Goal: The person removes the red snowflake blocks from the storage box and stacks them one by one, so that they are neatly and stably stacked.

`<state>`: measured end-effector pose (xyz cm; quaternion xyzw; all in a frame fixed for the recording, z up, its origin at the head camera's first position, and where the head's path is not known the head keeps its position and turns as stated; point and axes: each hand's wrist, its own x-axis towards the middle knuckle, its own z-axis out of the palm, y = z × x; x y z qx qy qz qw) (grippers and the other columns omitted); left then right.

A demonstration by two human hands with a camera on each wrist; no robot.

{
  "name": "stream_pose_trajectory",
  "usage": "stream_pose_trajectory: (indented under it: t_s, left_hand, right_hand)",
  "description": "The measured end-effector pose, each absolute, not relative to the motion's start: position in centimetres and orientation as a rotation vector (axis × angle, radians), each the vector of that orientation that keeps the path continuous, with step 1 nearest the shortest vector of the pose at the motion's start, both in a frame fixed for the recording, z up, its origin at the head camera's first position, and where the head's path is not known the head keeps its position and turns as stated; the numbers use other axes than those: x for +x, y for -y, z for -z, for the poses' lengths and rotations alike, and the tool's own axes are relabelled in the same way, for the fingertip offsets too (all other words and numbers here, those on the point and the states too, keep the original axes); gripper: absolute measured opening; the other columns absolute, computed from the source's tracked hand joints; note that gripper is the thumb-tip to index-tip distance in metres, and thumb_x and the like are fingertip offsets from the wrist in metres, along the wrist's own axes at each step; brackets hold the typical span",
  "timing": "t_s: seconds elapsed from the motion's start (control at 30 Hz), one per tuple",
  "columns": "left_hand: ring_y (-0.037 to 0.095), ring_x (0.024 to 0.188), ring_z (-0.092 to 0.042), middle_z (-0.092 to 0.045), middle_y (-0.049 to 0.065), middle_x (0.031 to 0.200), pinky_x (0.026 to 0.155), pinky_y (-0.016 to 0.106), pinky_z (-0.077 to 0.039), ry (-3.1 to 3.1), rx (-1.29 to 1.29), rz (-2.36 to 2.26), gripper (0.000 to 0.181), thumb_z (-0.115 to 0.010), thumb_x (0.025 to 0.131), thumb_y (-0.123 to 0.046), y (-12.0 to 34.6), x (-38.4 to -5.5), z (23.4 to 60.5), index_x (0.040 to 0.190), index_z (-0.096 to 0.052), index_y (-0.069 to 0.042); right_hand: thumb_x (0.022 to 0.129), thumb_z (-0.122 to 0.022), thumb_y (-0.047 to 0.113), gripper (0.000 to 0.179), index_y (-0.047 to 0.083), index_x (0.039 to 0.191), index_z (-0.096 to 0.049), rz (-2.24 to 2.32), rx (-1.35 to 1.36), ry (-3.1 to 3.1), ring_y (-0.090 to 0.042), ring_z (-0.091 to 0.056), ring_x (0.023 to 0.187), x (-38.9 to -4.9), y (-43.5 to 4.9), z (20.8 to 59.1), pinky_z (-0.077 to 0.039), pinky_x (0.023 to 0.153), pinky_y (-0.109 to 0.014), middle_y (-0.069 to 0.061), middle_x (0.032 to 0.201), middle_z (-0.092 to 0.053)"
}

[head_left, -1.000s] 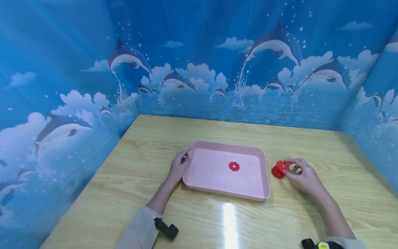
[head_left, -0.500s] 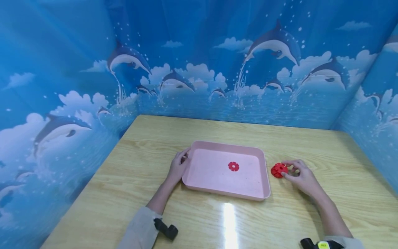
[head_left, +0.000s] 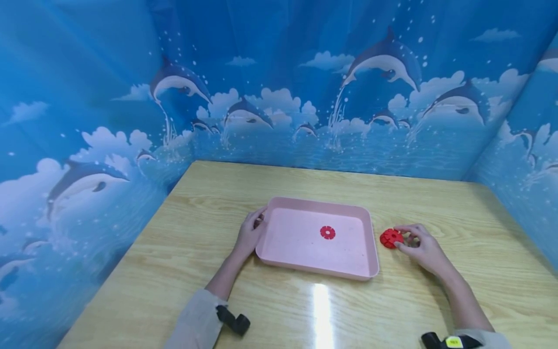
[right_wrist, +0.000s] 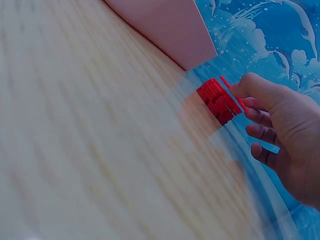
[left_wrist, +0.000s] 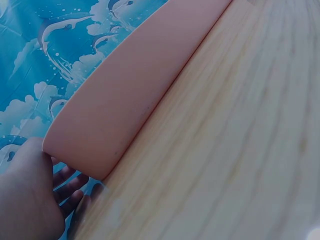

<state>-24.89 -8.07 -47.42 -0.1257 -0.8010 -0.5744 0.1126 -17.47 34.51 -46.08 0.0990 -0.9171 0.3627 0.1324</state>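
Note:
A pink rectangular tray (head_left: pixel 305 264) lies on the table with one flat red notched disc (head_left: pixel 328 232) inside it. My left hand (head_left: pixel 251 231) holds the tray's left end; in the left wrist view several curled fingers (left_wrist: pixel 67 190) show beside its outer wall. Right of the tray stands a short stack of red notched discs (right_wrist: pixel 216 101). Over that stack my right hand (head_left: pixel 420 245) pinches a single red notched disc (right_wrist: pixel 233 92) between thumb and fingers. In the right wrist view this disc sits slightly tilted, very close to the stack's top.
The wood-grain table (head_left: pixel 209 194) carries the tray near its middle. Blue curtains (head_left: pixel 270 72) printed with dolphins rise behind it and along the sides. A black wrist camera (head_left: pixel 233 321) is strapped on the left sleeve, another camera (head_left: pixel 451 341) on the right.
My right hand has lowered the pinched disc slightly left onto or just above the stack. In the last half second it has barely moved. My left hand and the tray have stayed put.

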Motion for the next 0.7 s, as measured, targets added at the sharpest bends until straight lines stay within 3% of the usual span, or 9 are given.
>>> stream_pose_trajectory:
  t_s: [0.7]
  left_hand:
    - [0.030, 0.086, -0.056, -0.054, 0.016, 0.098, 0.080, 0.040, -0.048, 2.361, -0.333, 1.711, 0.040, -0.054, 0.084, 0.007, 8.00, -25.07, 47.56, 0.124, -0.054, 0.003]
  right_hand:
    - [0.082, -0.068, 0.006, 0.037, -0.001, 0.116, -0.059, -1.084, 0.315, 2.682, -0.014, -0.047, 0.076, -17.72, -34.83, 46.65, -0.040, 0.058, -0.020, -0.011, 0.099, -0.048]
